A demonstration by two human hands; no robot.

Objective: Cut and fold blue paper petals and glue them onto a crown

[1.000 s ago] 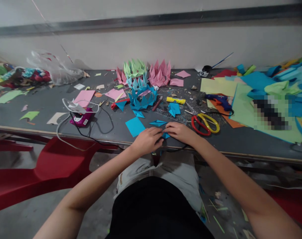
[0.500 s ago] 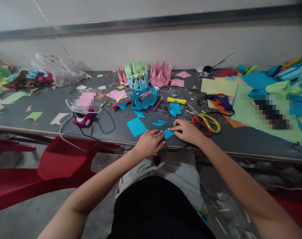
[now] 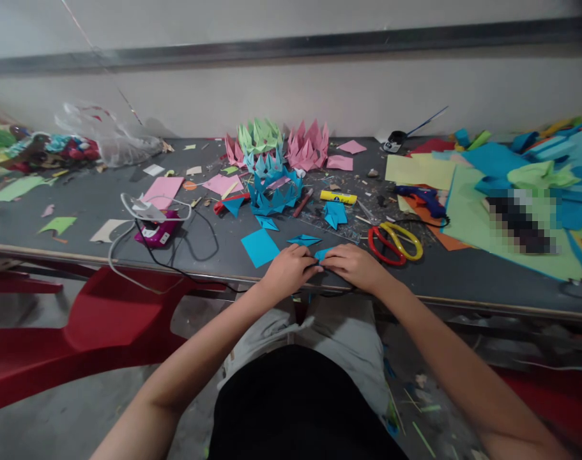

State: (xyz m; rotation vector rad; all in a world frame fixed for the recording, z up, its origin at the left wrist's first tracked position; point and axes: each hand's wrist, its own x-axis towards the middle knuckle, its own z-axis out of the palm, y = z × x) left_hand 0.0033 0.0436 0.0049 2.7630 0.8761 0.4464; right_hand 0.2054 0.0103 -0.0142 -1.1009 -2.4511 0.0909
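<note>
At the front edge of the table, a small folded piece of blue paper (image 3: 321,253) lies mostly hidden under my fingers. My left hand (image 3: 293,268) is closed on its left side, fingertips pressed down. Over its right side my right hand (image 3: 351,263) is closed, fingers bent onto the paper and nearly meeting the left. Just beyond them rests a folded blue paper piece (image 3: 304,240) with pointed ends. Left of my hands lies a flat blue paper square (image 3: 260,247). A blue paper ring of points (image 3: 275,195) stands farther back.
Right of my hands are red-and-yellow-handled scissors (image 3: 395,243), a glue gun (image 3: 422,197) and coloured paper sheets (image 3: 473,211). A yellow glue stick (image 3: 338,197) lies behind. To the left sits a purple power strip (image 3: 157,230) with cables. Pink (image 3: 308,147) and green folded-paper rings (image 3: 260,136) stand near the wall.
My right hand has moved down and closer to the left, its fingers now covering more of the blue paper. The left hand stays on the paper's left side.
</note>
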